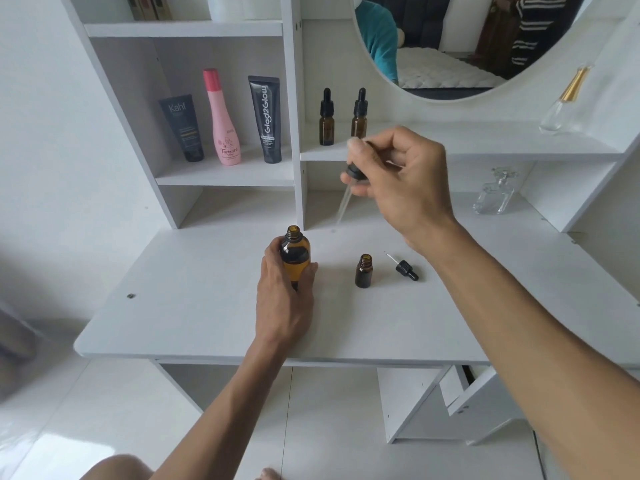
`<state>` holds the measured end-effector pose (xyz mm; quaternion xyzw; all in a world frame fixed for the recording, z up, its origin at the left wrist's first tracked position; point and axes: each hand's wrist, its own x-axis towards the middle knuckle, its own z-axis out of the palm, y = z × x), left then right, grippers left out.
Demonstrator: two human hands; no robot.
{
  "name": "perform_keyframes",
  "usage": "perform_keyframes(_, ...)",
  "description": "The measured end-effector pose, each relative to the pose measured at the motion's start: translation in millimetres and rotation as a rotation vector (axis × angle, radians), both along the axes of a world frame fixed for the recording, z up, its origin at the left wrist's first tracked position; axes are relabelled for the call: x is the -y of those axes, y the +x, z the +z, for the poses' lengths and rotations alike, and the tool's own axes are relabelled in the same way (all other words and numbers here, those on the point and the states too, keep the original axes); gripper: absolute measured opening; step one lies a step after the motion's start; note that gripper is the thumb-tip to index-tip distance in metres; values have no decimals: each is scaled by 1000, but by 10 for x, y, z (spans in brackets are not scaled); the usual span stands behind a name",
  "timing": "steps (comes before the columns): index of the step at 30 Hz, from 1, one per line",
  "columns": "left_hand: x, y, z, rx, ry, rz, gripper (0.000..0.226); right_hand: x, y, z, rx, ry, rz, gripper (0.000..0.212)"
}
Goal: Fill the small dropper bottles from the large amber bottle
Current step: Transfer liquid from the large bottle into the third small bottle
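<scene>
Head view, looking down at a white worktop (pixel 207 306) with shelves behind it. The left hand (pixel 285 299) wraps round the big bottle (pixel 294 252), fingers curled about its lower body; it stands upright, uncapped, near the middle of the worktop. The right hand (pixel 398 183) is raised above and behind it, pinching a dropper (pixel 348 188) by its black collar and bulb, the clear tube pointing down in the air. To the right stands a small bottle (pixel 364 271), open and upright, with its own dropper cap (pixel 406 267) lying just beside it. Two capped small bottles (pixel 326 117) wait on a shelf (pixel 450 152). The big bottle is glass, probably hefty and smooth, so a full wrap low on its body suits it. The tube looks thin and brittle; holding it by the collar is safest. The small bottle seems light and easy to tip over.
</scene>
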<state>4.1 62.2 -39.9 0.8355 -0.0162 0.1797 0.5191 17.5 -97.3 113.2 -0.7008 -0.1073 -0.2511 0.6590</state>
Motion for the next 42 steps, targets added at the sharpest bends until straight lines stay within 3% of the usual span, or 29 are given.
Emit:
perform_keyframes(29,11,-57,87,-10,-9,-5,50,-501,245,12,14,-254,66,26)
perform_keyframes(42,16,-67,103,4,3,-2,50,-546,296,-300,13,-354,77,25)
